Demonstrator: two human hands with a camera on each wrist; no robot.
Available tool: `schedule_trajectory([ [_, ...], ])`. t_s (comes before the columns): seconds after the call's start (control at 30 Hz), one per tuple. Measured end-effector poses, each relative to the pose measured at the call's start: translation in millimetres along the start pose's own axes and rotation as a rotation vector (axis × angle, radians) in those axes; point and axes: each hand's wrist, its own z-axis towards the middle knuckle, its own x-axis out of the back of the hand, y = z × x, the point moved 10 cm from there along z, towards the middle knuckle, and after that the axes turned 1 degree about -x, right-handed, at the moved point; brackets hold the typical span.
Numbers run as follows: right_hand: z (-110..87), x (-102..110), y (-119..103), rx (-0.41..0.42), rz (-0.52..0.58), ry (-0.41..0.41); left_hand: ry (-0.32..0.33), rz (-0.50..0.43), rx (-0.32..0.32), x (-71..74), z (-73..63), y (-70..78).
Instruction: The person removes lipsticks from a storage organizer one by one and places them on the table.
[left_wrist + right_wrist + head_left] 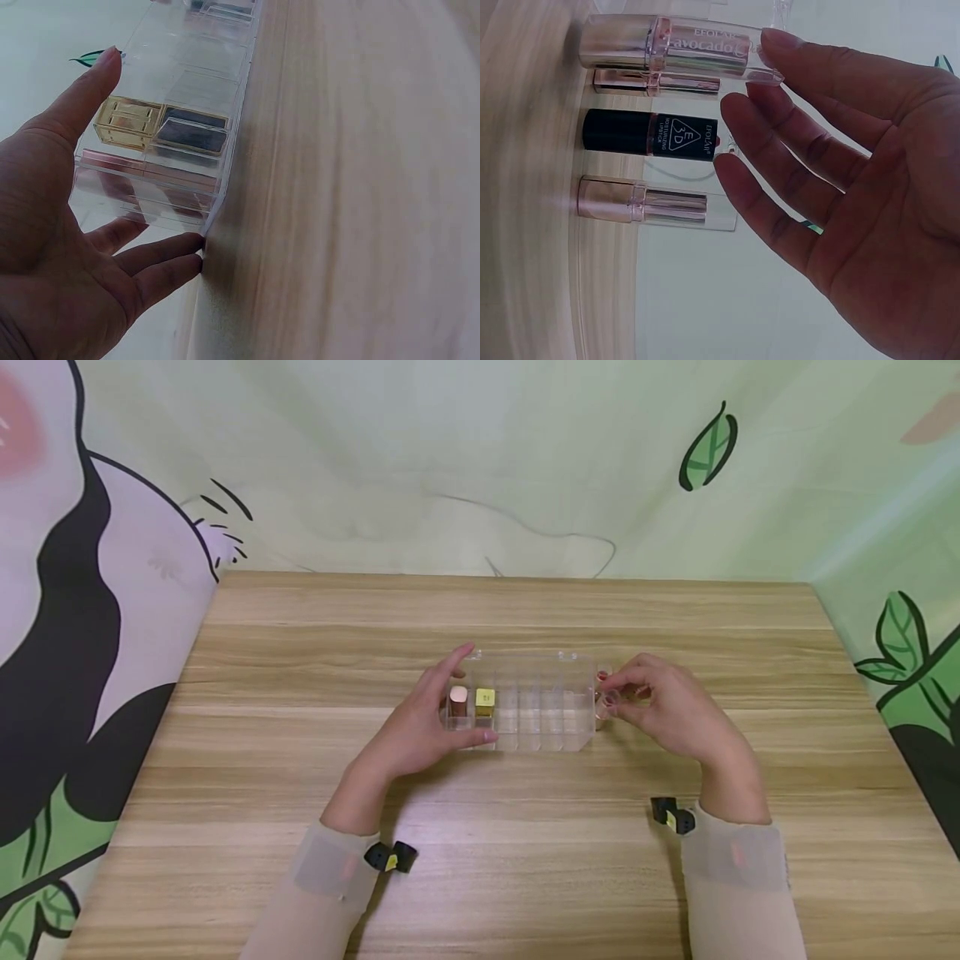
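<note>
One clear organizer point(534, 727) stood on the bench point(525, 860), apart from the rear edge.
Left hand point(420, 722) gripped the organizer's left end; right hand point(671, 706) pinched a clear-capped lipstick point(705, 49) just beside the right end; open surface extended in front and behind.

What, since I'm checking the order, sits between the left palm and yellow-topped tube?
A pink-topped tube in the organizer, per the head view.
</note>
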Motion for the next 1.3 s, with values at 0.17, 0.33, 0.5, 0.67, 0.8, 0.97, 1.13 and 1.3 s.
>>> schedule_trajectory([
  [0.17,0.7,-0.9,0.9,-0.001,0.005,-0.005,0.0,0.0,0.007,-0.1,0.1,-0.2],
  [0.33,1.3,-1.8,2.2,-0.012,0.007,-0.01,0.001,0.005,0.011,-0.2,0.2,0.0],
  [0.5,1.5,-2.8,4.0,-0.018,0.011,-0.014,0.002,0.003,0.009,-0.2,-0.1,0.5],
  [0.67,1.4,-3.2,5.0,-0.018,0.012,-0.015,0.004,0.003,0.005,-0.2,0.0,1.0],
  [0.8,1.4,-3.2,4.8,-0.019,0.011,-0.016,0.004,-0.002,-0.006,-0.3,0.4,0.6],
  [0.97,2.0,-3.5,5.0,-0.023,0.013,-0.017,0.005,-0.005,-0.017,-0.5,0.5,0.0],
  [1.13,1.9,-4.0,5.8,-0.036,0.026,-0.024,0.004,-0.006,-0.014,-0.8,0.7,-0.9],
  [1.3,1.6,-4.2,5.3,-0.04,0.033,-0.027,0.003,-0.004,-0.006,-0.8,0.5,-0.7],
])
